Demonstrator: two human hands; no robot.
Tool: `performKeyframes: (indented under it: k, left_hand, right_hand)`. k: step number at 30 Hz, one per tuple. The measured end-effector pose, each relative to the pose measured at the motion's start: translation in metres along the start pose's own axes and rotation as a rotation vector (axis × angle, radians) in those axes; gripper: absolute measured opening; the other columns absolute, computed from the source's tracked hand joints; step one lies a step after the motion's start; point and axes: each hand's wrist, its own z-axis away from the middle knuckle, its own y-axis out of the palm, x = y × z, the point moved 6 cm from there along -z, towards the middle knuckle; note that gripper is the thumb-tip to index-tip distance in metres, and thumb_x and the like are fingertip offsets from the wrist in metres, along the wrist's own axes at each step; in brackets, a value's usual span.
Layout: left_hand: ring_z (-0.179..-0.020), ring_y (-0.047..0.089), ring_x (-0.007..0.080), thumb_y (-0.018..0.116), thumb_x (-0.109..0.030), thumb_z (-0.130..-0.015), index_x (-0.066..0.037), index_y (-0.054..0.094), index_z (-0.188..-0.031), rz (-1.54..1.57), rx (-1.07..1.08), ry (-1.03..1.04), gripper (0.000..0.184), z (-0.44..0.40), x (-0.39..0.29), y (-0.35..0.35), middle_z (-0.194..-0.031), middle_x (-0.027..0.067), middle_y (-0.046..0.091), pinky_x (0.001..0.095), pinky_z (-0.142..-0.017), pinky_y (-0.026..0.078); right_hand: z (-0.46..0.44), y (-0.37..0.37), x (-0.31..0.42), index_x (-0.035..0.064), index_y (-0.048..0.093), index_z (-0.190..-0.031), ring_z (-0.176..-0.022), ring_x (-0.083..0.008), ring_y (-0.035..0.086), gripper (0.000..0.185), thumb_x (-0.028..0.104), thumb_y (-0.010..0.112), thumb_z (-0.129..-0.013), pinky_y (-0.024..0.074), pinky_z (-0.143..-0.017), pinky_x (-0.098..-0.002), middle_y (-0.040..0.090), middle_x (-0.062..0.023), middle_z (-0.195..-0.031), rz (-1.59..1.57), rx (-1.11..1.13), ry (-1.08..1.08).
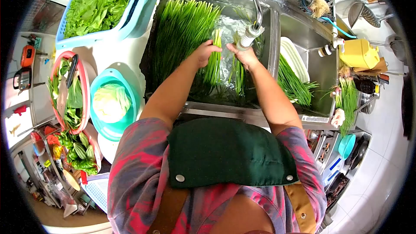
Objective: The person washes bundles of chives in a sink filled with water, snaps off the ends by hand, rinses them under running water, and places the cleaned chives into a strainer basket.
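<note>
My left hand (206,54) is closed around a small bunch of chives (213,67), its pale ends pointing up between thumb and fingers. A second small bunch of chives (237,78) hangs from my right hand (245,57), partly hidden by the white tap nozzle (248,38) above it. Both hands are over the water-filled left basin (272,43), a short gap apart. To the left of my left hand, a large mass of chives (186,30) lies in the same basin. Bubbly water (226,30) shows between the two bunches.
The right basin (320,82) holds a white slotted basket (294,56) and more green stalks (292,82). On the left stand a blue basket (65,30) of lettuce and a turquoise bowl (96,117) with a cabbage (112,102). A yellow jug (359,54) is at the right.
</note>
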Motion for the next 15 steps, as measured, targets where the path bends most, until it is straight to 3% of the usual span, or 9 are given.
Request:
performKeyframes:
  k: [3,7,10,13,15]
  left_hand:
    - [-0.079,0.054,0.0167,0.062,-0.006,-0.072,-0.006,0.051,-0.104,-0.067,0.023,0.063,0.034,0.002,-0.003,0.012,-0.091,0.0035,0.057,0.0308,-0.065,0.045]
    - [-0.083,0.055,0.0160,0.065,-0.003,-0.069,-0.005,0.050,-0.109,-0.235,0.115,0.148,0.043,0.002,0.000,0.026,-0.092,0.0033,0.058,0.0306,-0.073,0.043]
    - [-0.086,0.054,0.0160,0.066,-0.004,-0.068,-0.005,0.051,-0.108,-0.286,0.047,0.110,0.044,0.007,-0.007,0.024,-0.096,0.0040,0.058,0.0309,-0.079,0.040]
    - [-0.086,0.054,0.0160,0.066,-0.004,-0.067,-0.005,0.054,-0.103,-0.174,0.003,0.214,0.037,0.013,-0.016,0.028,-0.095,0.0040,0.059,0.0306,-0.079,0.040]
    - [-0.083,0.054,0.0165,0.063,-0.005,-0.071,-0.005,0.055,-0.097,-0.127,-0.004,0.122,0.028,0.006,-0.010,0.024,-0.089,0.0054,0.059,0.0310,-0.075,0.041]
  right_hand:
    - [-0.010,-0.006,-0.019,-0.0009,0.056,-0.097,-0.082,-0.0168,0.055,0.042,0.025,0.072,-0.067,0.0433,-0.076,-0.0315,0.060,-0.0088,-0.092,-0.071,-0.004,0.055]
    - [-0.002,0.013,-0.002,0.0025,0.057,-0.086,-0.062,-0.0134,0.053,0.028,0.016,0.072,-0.067,0.0439,-0.057,-0.0269,0.058,-0.0037,-0.074,-0.254,0.121,-0.135]
    - [0.008,0.006,0.004,0.0032,0.056,-0.088,-0.062,-0.0122,0.052,0.028,0.015,0.072,-0.067,0.0425,-0.052,-0.0266,0.058,-0.0035,-0.076,-0.062,0.095,0.063]
    - [0.008,0.002,0.009,0.0037,0.057,-0.092,-0.069,-0.0121,0.053,0.031,0.017,0.071,-0.068,0.0425,-0.052,-0.0266,0.059,-0.0045,-0.080,-0.057,0.162,0.066]
    - [0.008,-0.002,0.011,0.0031,0.057,-0.097,-0.075,-0.0135,0.054,0.035,0.020,0.070,-0.069,0.0435,-0.062,-0.0284,0.060,-0.0059,-0.086,-0.058,0.167,0.020]
